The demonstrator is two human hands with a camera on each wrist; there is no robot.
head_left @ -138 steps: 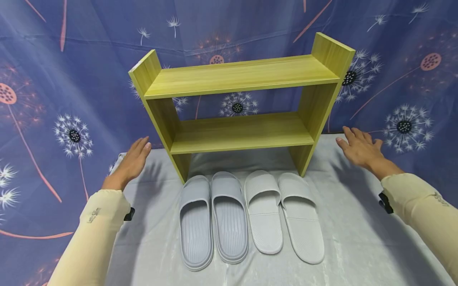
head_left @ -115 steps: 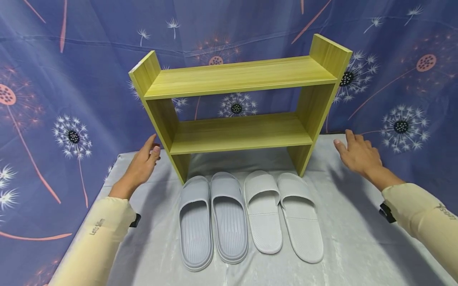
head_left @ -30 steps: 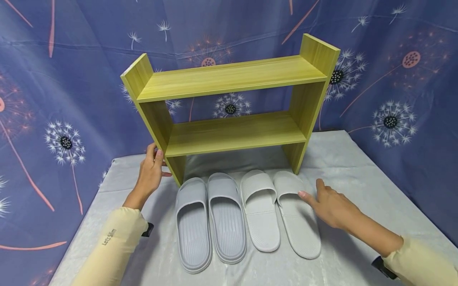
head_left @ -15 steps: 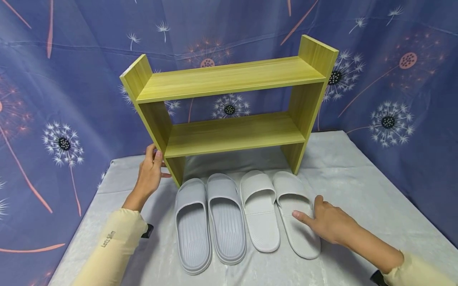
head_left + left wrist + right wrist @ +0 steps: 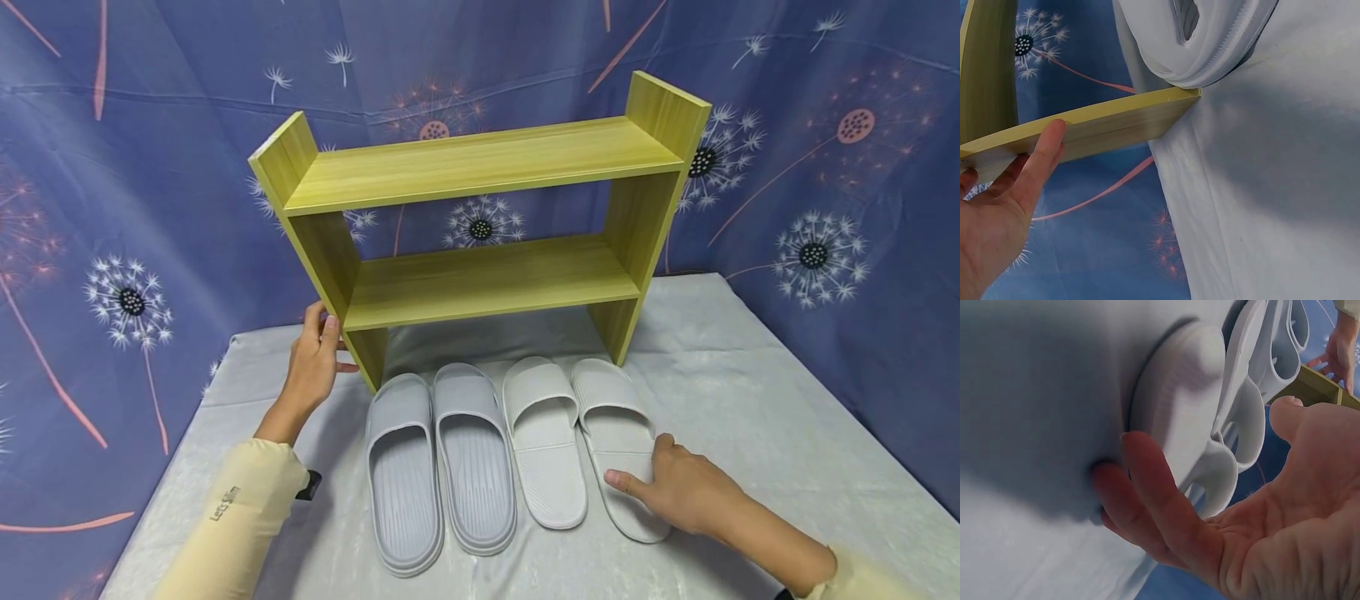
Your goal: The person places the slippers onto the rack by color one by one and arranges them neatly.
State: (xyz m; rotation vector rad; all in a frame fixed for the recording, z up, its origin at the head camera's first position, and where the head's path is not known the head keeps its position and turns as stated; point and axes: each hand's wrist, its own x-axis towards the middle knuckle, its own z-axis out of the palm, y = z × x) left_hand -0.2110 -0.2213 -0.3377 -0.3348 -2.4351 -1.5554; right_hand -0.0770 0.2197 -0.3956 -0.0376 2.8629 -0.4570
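Note:
A yellow-green wooden shelf [image 5: 487, 287] stands at the back of the cloth-covered table. My left hand [image 5: 313, 358] rests against the outer face of its left side panel, fingers fairly straight; in the left wrist view a fingertip of the left hand [image 5: 1007, 206] lies at the panel's edge. At the right, my right hand [image 5: 686, 483] is at the outer edge of the rightmost white slipper [image 5: 618, 433]. Its thumb extends above the footbed. In the right wrist view, the fingers [image 5: 1166, 494] lie along the slipper's side, with the thumb apart from it.
Beside that slipper lies the other white slipper [image 5: 551, 483]. A pair of grey slippers, the inner grey slipper [image 5: 480, 475] and the outer grey slipper [image 5: 405, 492], lies further left. Behind the shelf hangs a blue dandelion-print curtain [image 5: 187, 167]. Pale cloth [image 5: 765, 417] covers the table.
From wide apart, my left hand has come to the shelf's left panel. My right hand has come in and down to the rightmost slipper's edge. The slippers look unmoved.

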